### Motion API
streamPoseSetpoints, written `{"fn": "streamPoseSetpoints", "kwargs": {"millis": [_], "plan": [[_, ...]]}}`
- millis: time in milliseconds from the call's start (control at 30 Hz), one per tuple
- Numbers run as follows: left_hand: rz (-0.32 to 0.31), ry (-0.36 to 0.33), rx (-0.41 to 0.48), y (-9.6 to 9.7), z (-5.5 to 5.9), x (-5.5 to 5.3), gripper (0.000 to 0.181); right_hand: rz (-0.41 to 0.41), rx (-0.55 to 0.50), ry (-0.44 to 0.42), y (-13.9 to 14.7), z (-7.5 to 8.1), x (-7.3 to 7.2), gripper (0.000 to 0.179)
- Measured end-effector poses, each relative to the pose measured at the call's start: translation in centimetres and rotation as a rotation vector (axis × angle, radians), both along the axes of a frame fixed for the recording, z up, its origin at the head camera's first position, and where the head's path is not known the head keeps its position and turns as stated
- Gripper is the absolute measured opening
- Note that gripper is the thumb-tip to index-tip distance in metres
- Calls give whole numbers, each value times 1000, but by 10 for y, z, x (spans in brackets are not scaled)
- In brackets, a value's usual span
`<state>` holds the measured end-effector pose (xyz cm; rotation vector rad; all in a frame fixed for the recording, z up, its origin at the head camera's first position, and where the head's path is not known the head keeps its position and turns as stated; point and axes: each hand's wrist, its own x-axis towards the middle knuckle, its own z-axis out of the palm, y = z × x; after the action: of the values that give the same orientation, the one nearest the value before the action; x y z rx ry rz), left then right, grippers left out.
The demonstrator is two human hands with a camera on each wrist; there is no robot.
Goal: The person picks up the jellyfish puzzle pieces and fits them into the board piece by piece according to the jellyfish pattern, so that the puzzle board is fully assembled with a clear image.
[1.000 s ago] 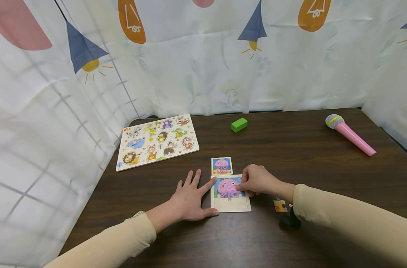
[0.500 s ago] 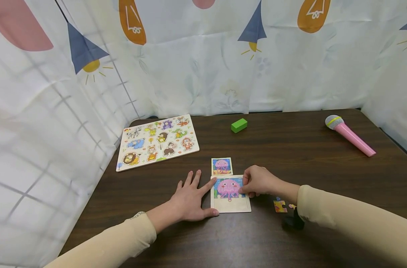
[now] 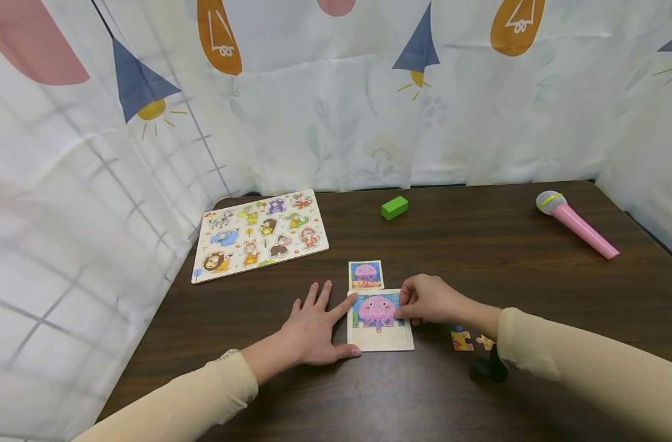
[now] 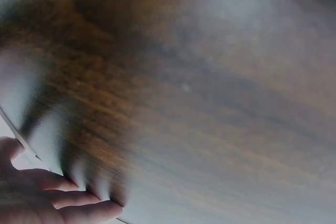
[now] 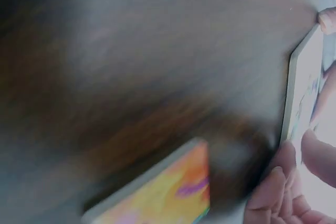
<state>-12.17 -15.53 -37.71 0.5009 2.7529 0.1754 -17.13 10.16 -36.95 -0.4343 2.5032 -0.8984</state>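
No writing can be read; the small marks (image 3: 228, 354) on the left cuff (image 3: 238, 376) (tiny, blurred) might be lettering.

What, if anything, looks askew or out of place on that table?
Nothing looks spilled or damaged. The animal board sits askew to the far edge of the table, while the jellyfish puzzle lies nearly square. Loose puzzle pieces lie off to its right, but its lower part is unfilled, so that seems normal.

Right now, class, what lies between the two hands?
The jellyfish puzzle lies between the left hand and the right hand, both touching it, with the small picture card at its far edge; the head view shows this.
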Motion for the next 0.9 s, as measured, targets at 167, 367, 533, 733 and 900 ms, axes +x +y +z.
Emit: {"fn": "streamPoseSetpoints", "kwargs": {"millis": [167, 367, 533, 733, 900], "plan": [[-3, 5, -2, 0, 0, 0, 94, 219, 56, 305, 8, -3, 1, 23], [-7, 8, -8, -2, -2, -2, 94, 605, 189, 583, 11, -7, 8, 53], [-11, 9, -6, -1, -3, -2, 93, 795, 286, 590, 5, -7, 11, 57], [-11, 8, -1, -1, -3, -2, 94, 818, 328, 561, 0, -5, 11, 57], [-6, 5, -2, -2, -3, -3, 94, 846, 423, 561, -1, -3, 10, 59]]}}
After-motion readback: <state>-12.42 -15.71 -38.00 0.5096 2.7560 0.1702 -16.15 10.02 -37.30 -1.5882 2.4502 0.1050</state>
